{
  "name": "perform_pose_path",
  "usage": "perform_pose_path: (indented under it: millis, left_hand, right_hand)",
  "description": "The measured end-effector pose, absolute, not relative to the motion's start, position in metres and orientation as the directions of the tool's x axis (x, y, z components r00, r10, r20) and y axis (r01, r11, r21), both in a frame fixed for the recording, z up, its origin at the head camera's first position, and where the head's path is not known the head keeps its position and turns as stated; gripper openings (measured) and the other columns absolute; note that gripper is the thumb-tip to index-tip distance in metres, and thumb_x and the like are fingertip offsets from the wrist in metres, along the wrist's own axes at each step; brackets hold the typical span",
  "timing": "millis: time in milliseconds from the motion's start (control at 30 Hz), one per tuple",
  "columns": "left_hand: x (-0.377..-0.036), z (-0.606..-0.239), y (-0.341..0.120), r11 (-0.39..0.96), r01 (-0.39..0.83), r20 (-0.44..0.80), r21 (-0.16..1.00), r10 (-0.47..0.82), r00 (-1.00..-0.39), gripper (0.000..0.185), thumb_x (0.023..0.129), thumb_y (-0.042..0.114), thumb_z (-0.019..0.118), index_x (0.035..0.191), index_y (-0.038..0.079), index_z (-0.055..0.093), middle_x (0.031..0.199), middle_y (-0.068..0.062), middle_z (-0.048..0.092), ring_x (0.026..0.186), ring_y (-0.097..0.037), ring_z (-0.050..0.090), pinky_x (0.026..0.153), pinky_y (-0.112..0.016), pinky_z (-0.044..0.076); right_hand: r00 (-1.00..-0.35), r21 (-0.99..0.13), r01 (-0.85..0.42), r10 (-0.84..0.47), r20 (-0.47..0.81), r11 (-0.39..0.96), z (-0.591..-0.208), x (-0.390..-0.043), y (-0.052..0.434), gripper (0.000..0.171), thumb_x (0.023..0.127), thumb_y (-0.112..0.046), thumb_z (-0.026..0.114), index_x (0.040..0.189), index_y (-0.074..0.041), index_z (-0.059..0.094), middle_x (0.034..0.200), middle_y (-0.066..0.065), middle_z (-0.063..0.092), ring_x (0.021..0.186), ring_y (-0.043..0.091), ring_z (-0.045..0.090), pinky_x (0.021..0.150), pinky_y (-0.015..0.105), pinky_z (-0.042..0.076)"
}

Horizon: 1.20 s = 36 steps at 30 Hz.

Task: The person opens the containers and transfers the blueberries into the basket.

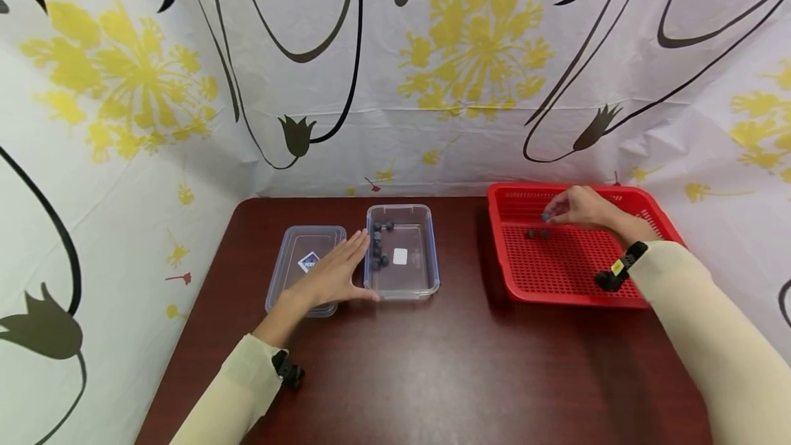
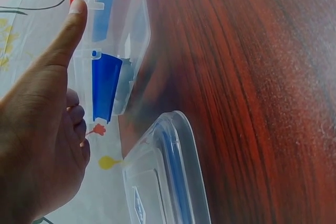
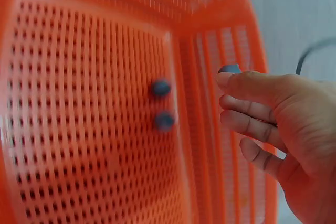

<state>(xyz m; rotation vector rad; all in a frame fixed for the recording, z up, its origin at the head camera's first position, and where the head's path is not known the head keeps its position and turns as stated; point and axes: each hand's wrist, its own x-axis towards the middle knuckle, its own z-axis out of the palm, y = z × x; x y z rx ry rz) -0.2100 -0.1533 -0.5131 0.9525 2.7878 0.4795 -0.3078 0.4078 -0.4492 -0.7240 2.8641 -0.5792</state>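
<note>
**Two hands working across berry containers**

Head view: the left hand (image 1: 330, 273), fingers straight, is pressing against the clear box (image 1: 403, 253). Right wrist view: the right hand (image 3: 281, 129) is pinching one blueberry (image 3: 229, 68) above the red basket (image 3: 79, 129), two berries (image 3: 161, 103) lying just beyond its fingertips.

In the right wrist view the red basket (image 3: 94, 129) is blurred and runs off the frame on every side, and the two dark berries (image 3: 163, 103) on its floor are soft smudges. The berry (image 3: 229, 68) pinched by the right hand (image 3: 278, 129) shows only as a sliver above the fingertips; the thumb is hidden. In the left wrist view the clear container (image 2: 113, 40) and its lid (image 2: 168, 182) are cut off by the edges, and the left hand (image 2: 42, 145) hides its own fingertips. In the head view the berries in the container (image 1: 378, 246) are too small to count surely.
</note>
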Motion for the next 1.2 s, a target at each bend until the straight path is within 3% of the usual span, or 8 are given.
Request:
perform_pose_path:
  millis: [267, 467, 733, 900, 1200]
  left_hand:
    - [-0.213, -0.512, -0.152, 0.751, 0.573, -0.05, 0.329, 0.619, -0.783, 0.129, 0.084, 0.078, 0.071, 0.169, 0.002, 0.012, 0.178, -0.013, 0.004, 0.165, -0.028, 0.004, 0.131, -0.053, 0.016]
    - [-0.212, -0.513, -0.151, 0.751, 0.572, -0.062, 0.33, 0.622, -0.781, 0.129, 0.084, 0.077, 0.073, 0.17, 0.003, 0.011, 0.178, -0.012, 0.002, 0.165, -0.026, 0.003, 0.132, -0.053, 0.014]
    - [-0.213, -0.513, -0.152, 0.753, 0.577, -0.058, 0.316, 0.623, -0.78, 0.129, 0.084, 0.078, 0.072, 0.169, 0.002, 0.011, 0.178, -0.014, 0.004, 0.165, -0.03, 0.006, 0.131, -0.054, 0.016]
    - [-0.213, -0.512, -0.152, 0.752, 0.579, -0.052, 0.315, 0.623, -0.781, 0.129, 0.084, 0.078, 0.072, 0.169, 0.001, 0.013, 0.178, -0.015, 0.006, 0.165, -0.03, 0.007, 0.131, -0.055, 0.017]
    - [-0.212, -0.512, -0.152, 0.755, 0.568, -0.06, 0.328, 0.617, -0.785, 0.128, 0.084, 0.077, 0.073, 0.169, 0.001, 0.012, 0.178, -0.015, 0.005, 0.165, -0.029, 0.006, 0.131, -0.054, 0.016]
  right_hand:
    - [-0.907, -0.429, -0.292, -0.39, -0.158, 0.855, -0.468, -0.307, 0.446, 0.008, 0.088, -0.002, 0.082, 0.096, -0.003, 0.083, 0.087, 0.008, 0.081, 0.078, 0.01, 0.073, 0.068, 0.021, 0.056]
    - [-0.89, -0.373, -0.271, -0.379, -0.254, 0.887, -0.483, -0.305, 0.454, 0.008, 0.088, -0.007, 0.083, 0.096, -0.005, 0.083, 0.089, 0.006, 0.081, 0.082, 0.013, 0.071, 0.071, 0.028, 0.055]
    - [-0.896, -0.36, -0.269, -0.369, -0.248, 0.894, -0.494, -0.307, 0.454, 0.011, 0.084, -0.01, 0.086, 0.094, -0.006, 0.082, 0.087, 0.005, 0.081, 0.08, 0.01, 0.07, 0.075, 0.035, 0.054]
    - [-0.897, -0.353, -0.272, -0.369, -0.244, 0.895, -0.491, -0.308, 0.451, 0.017, 0.084, -0.012, 0.087, 0.097, -0.003, 0.081, 0.088, 0.007, 0.081, 0.082, 0.015, 0.073, 0.075, 0.038, 0.058]
    - [-0.891, -0.331, -0.402, -0.448, -0.074, 0.854, -0.46, -0.314, 0.427, 0.019, 0.084, -0.007, 0.087, 0.101, 0.0, 0.081, 0.086, 0.005, 0.08, 0.079, 0.019, 0.076, 0.071, 0.036, 0.061]
